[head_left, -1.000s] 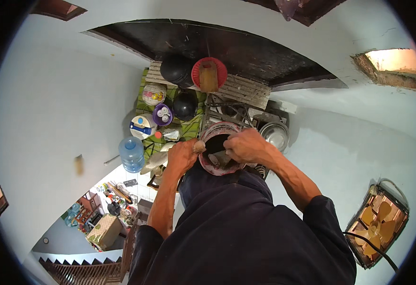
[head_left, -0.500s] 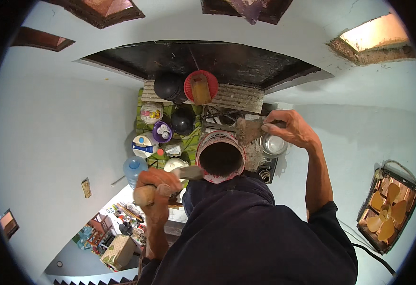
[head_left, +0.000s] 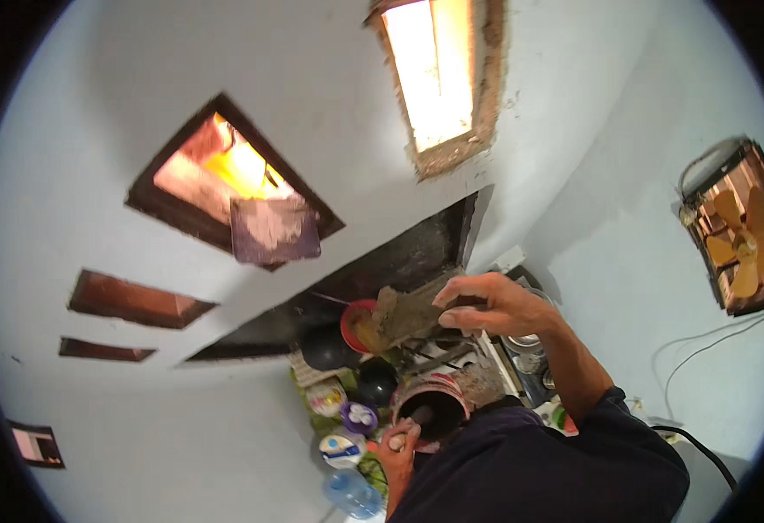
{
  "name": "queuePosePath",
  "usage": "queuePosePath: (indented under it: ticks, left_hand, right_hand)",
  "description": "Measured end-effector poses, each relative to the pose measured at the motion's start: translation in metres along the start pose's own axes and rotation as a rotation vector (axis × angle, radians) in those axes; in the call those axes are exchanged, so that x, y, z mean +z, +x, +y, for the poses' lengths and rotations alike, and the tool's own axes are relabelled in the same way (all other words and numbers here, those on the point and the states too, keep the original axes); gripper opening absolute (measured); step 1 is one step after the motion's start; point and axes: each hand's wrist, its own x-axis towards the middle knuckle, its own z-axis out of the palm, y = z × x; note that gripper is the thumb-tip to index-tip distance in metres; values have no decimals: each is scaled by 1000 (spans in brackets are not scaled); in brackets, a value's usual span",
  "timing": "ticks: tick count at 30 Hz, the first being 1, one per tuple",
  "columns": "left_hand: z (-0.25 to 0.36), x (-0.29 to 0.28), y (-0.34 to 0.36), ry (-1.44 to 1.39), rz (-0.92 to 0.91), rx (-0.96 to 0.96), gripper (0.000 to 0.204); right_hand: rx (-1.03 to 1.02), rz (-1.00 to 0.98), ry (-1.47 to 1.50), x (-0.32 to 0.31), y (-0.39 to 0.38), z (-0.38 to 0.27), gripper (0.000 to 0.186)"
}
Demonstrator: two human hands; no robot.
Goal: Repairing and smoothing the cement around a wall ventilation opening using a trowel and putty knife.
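Note:
My left hand [head_left: 397,442] is closed round the rounded handle of what looks like a trowel. Its blade [head_left: 422,415] dips into the mouth of a round bucket [head_left: 448,389] with a dark inside. Raised to the right of it, my right hand [head_left: 497,305] pinches the edge of a flat, mortar-caked piece [head_left: 417,312] between thumb and fingers. Grey mortar clings to that piece's far end. It hangs beyond the bucket, above the worktop, and partly covers a red basin [head_left: 358,323].
Ahead, a wall opening [head_left: 452,166] has rough mortar edges; a purplish board [head_left: 276,234] rests in another. Black pots [head_left: 376,382], a purple bowl [head_left: 358,417], a white lidded container [head_left: 341,448] and a blue water bottle [head_left: 352,495] stand left. A fan [head_left: 744,246] hangs right.
The view has swung up toward the wall openings. My right hand has lifted the mortar-caked piece away from the bucket's rim. My left hand has brought the trowel blade into the bucket.

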Motion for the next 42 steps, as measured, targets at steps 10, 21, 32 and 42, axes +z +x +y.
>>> queuePosePath:
  ticks: [10,21,32,42]
  left_hand:
    - [41,-22,39,140,-218,-133,43]
    - [51,-37,61,372,-455,-160,86]
    - [37,-88,104,456,-404,-129,87]
    - [204,-33,103,620,16,637,62]
  right_hand:
    - [-501,1022,-528,-60,9,-90,25]
    - [-367,1146,-882,-64,62,-139,16]
    - [-370,1133,-959,-47,70,-152,18]
    - [-373,1104,-1075,-39,77,-161,33]
